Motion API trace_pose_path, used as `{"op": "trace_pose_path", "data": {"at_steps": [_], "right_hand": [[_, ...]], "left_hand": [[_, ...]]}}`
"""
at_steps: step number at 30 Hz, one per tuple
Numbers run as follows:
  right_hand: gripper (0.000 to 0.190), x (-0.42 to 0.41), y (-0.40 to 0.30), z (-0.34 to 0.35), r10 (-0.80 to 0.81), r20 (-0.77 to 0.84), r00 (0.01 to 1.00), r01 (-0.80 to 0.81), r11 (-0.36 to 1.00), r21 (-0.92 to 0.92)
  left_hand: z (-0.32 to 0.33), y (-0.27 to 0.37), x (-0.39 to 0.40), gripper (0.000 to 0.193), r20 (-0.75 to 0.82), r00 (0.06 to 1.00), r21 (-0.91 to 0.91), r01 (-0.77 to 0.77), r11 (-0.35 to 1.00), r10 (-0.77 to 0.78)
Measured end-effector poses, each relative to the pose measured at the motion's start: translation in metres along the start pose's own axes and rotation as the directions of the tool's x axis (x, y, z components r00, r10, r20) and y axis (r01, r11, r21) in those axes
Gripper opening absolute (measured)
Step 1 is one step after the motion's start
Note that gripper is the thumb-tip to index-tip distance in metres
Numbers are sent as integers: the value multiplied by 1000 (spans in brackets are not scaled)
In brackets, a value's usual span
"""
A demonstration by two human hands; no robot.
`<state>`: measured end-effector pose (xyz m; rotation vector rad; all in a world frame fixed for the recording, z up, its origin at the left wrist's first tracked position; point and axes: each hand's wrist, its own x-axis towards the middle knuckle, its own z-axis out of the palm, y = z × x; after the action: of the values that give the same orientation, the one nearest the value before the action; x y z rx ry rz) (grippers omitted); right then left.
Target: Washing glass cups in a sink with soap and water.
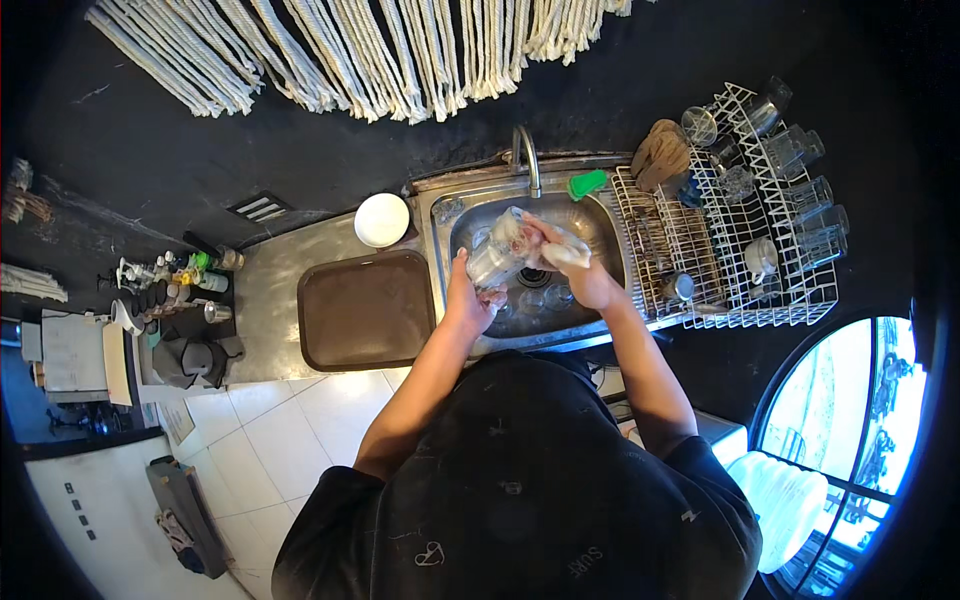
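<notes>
Over a stainless steel sink [592, 225], my left hand [472, 300] grips a clear glass [495, 262] that is tilted. My right hand [574, 262] is at the upper end of the glass, closed around a whitish, soapy-looking sponge or cloth [568, 252]; its exact kind cannot be told. Suds cover part of the fingers. Several clear glasses [557, 296] rest at the bottom of the sink, beside the drain [534, 277]. A curved metal faucet [531, 161] stands behind the hands, and no stream of water can be made out.
A green object [587, 184] lies on the sink's back rim. To the right, a white wire dish rack [814, 315] holds glasses, a mug and wooden utensils. Left of the sink are a brown tray [367, 311] and a white plate [382, 220]. White rope fringe [420, 67] hangs on the wall.
</notes>
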<state>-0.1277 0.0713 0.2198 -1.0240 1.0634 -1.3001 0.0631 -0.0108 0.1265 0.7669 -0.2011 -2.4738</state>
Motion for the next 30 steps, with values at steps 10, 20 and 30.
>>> {"op": "trace_pose_path", "data": {"at_steps": [10,20,30], "right_hand": [[46,-4,2,1,-10,-32,999,-18,640,-768],[25,6,31,14,-268,-203,942,67,741,-668],[13,7,8,7,-87,-329,940,14,976,-217]], "left_hand": [[28,-8,-13,50,-211,974,55,-74,996,84],[19,-3,-10,32,-90,786,652,-417,633,611],[50,15,-10,45,40,858,578,-438,688,512]]}}
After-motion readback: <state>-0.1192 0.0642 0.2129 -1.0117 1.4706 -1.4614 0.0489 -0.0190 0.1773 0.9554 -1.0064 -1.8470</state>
